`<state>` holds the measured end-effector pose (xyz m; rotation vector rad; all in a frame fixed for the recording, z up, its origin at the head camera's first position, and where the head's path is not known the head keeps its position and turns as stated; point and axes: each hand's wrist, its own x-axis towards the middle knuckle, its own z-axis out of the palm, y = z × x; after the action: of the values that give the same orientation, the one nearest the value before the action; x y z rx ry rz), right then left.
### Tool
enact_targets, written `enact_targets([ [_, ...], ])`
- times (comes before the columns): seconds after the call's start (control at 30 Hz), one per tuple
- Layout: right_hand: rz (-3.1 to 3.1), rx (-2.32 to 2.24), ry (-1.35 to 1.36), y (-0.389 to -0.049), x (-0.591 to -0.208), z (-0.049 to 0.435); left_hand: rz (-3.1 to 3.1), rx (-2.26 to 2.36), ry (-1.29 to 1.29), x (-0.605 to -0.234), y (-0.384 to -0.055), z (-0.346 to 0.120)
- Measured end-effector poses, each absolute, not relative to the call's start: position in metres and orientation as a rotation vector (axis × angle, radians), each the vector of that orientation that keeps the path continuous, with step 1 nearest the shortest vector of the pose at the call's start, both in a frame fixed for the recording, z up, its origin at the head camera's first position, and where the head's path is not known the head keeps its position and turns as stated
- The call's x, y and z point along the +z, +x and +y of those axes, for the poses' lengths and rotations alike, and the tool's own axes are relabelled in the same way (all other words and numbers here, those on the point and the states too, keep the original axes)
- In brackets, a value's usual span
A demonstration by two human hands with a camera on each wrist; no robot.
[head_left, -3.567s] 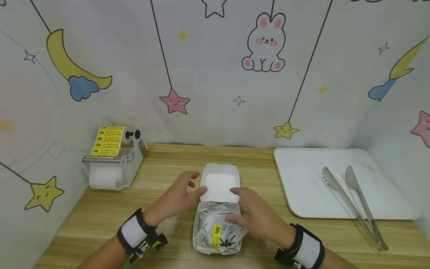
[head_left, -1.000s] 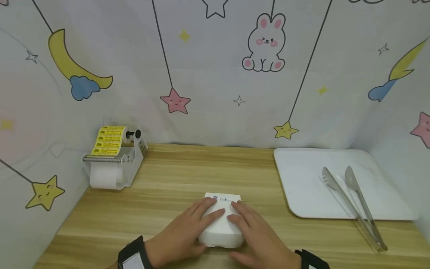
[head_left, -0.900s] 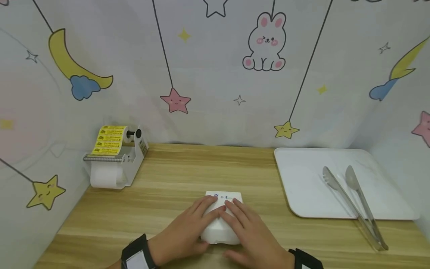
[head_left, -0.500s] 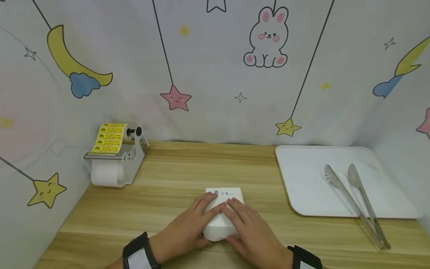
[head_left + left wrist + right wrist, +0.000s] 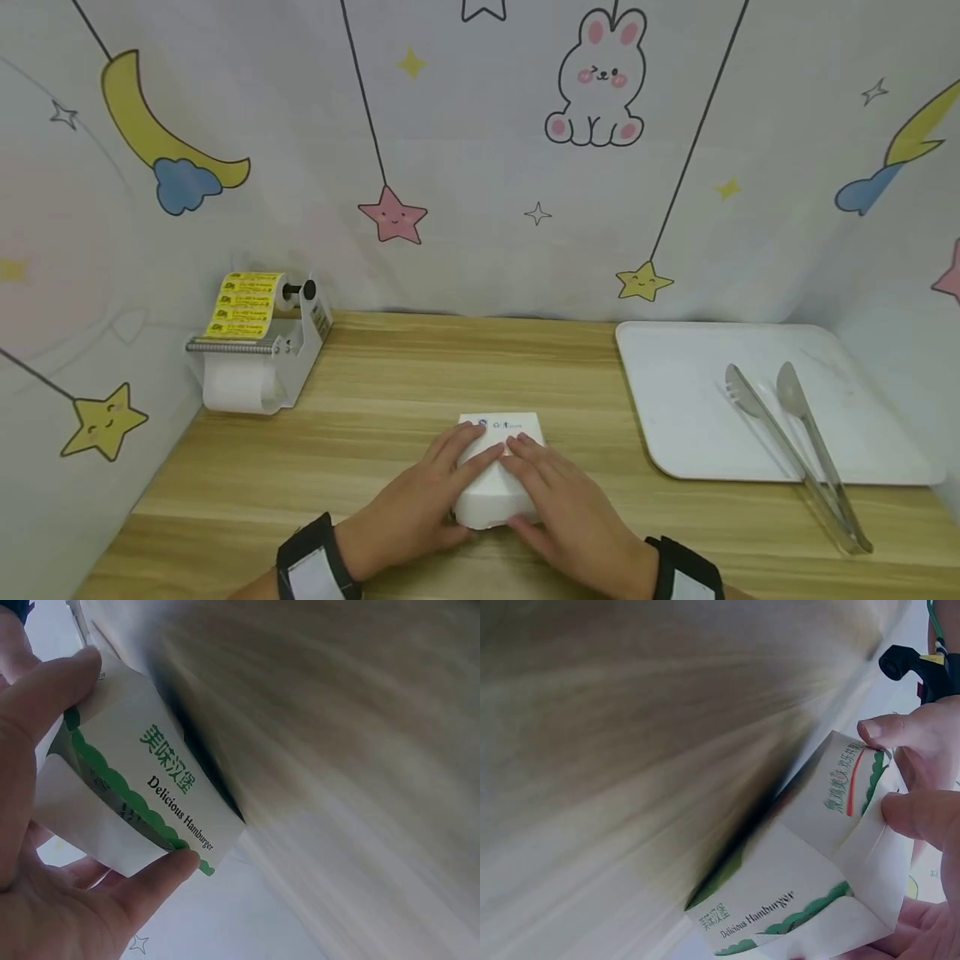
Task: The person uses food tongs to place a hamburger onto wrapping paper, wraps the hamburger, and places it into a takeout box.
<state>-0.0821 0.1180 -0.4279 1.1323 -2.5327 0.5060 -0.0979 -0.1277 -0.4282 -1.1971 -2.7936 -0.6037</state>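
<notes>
A white paper hamburger box (image 5: 497, 493) with a folded-down lid sits on the wooden table between both hands. Green scalloped trim and the words "Delicious Hamburger" show on its sides in the wrist views. My left hand (image 5: 423, 504) holds its left side, fingers over the lid and thumb low at the near edge. From the right, my right hand (image 5: 573, 521) holds it the same way, its thumb (image 5: 885, 729) at the near panel. In the left wrist view a narrow gap shows between the lid and the base (image 5: 180, 761), with printed paper inside.
At the back left stands a label dispenser (image 5: 258, 350) with a roll of yellow stickers. A white tray (image 5: 675, 400) lies on the right, metal tongs (image 5: 806, 467) resting across it and over its front edge. A cartoon-printed wall backs the table (image 5: 420, 367).
Earlier the box stood open with a paper-wrapped burger inside; now its lid is down. Over the last second the box and both hands have shifted slightly away from me.
</notes>
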Motion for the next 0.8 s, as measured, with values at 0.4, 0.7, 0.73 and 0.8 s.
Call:
enact_targets([
  [0.4, -2.531, 0.445, 1.158, -0.0878, -0.4233, 0.1218, -2.788, -0.721, -1.193, -0.4279, -0.1009, -0.1283],
  [0.7, -2.556, 0.447, 1.138, -0.0876, -0.4226, 0.1206, -2.817, -0.741, -1.173, -0.4241, -0.1016, -0.1282],
  [0.73, -2.559, 0.453, 1.134, -0.0874, -0.4229, 0.1204, -2.825, -0.746, -1.171, -0.4235, -0.1015, -0.1281],
  [0.8, -2.560, 0.469, 1.127, -0.0869, -0.4237, 0.1201, -2.839, -0.755, -1.169, -0.4226, -0.1013, -0.1280],
])
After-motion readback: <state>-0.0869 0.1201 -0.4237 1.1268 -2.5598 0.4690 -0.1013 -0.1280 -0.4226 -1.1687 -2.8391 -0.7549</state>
